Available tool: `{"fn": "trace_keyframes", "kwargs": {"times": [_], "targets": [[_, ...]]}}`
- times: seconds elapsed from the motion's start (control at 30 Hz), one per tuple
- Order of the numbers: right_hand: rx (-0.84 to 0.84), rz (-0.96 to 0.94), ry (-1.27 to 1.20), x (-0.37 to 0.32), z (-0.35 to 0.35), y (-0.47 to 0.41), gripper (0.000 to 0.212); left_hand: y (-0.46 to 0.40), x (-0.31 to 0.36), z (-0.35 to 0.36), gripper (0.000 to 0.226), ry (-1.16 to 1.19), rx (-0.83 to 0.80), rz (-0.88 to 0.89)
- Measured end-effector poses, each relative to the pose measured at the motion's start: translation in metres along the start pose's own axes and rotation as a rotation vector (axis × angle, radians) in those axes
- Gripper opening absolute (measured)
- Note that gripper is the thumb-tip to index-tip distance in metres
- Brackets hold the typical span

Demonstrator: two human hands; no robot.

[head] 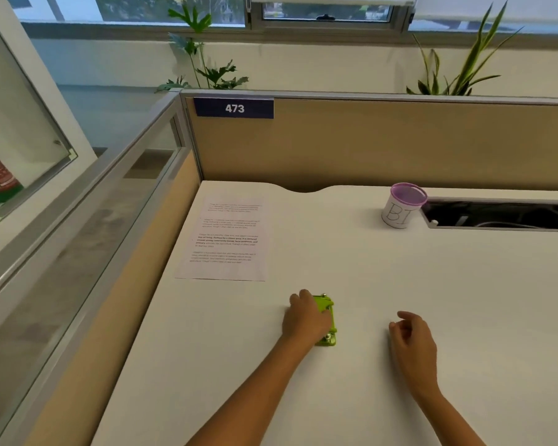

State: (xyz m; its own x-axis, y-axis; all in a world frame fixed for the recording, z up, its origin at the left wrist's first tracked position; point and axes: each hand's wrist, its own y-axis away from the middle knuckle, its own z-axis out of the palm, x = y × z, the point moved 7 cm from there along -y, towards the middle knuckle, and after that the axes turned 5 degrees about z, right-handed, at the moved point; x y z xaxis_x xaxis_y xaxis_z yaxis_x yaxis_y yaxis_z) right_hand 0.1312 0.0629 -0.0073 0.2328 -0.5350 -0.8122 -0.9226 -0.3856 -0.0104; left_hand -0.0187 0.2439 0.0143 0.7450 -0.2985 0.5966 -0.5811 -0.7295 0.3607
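A small bright green device (327, 317) with metal fittings, perhaps a hole punch, lies on the white desk (400, 284) near its middle. My left hand (305, 317) lies over the device's left side with fingers curled round it, hiding much of it. My right hand (413, 341) hovers a little to the right of the device, apart from it, fingers loosely curled and holding nothing. A printed sheet of paper (227, 238) lies flat at the desk's far left.
A white cup (401, 206) with a purple rim and handwritten letters stands at the back right, beside an open cable slot (503, 215). Tan partition walls (400, 143) close the desk at the back and left. Plants rise behind the partition.
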Motion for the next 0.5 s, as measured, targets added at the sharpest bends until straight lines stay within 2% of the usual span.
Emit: {"fn": "trace_keyframes", "kwargs": {"times": [0.17,0.27,0.33,0.4,0.5], "targets": [[-0.042,-0.162,0.152,0.017,-0.028,0.017,0.022,0.001,0.005,0.001,0.051,-0.037,0.112,-0.036],[-0.063,-0.231,0.188,0.026,-0.041,0.021,0.019,-0.001,-0.007,-0.005,0.036,0.095,0.138,0.02],[-0.08,-0.257,0.193,0.03,-0.048,0.023,0.018,0.002,-0.024,-0.007,0.02,0.348,0.159,0.04],[-0.102,-0.291,0.197,0.033,-0.052,0.024,0.016,0.008,-0.042,-0.004,0.009,0.738,0.123,0.0],[-0.134,-0.328,0.19,0.036,-0.054,0.026,0.015,0.024,-0.055,0.001,0.022,1.2,0.045,-0.028]]}}
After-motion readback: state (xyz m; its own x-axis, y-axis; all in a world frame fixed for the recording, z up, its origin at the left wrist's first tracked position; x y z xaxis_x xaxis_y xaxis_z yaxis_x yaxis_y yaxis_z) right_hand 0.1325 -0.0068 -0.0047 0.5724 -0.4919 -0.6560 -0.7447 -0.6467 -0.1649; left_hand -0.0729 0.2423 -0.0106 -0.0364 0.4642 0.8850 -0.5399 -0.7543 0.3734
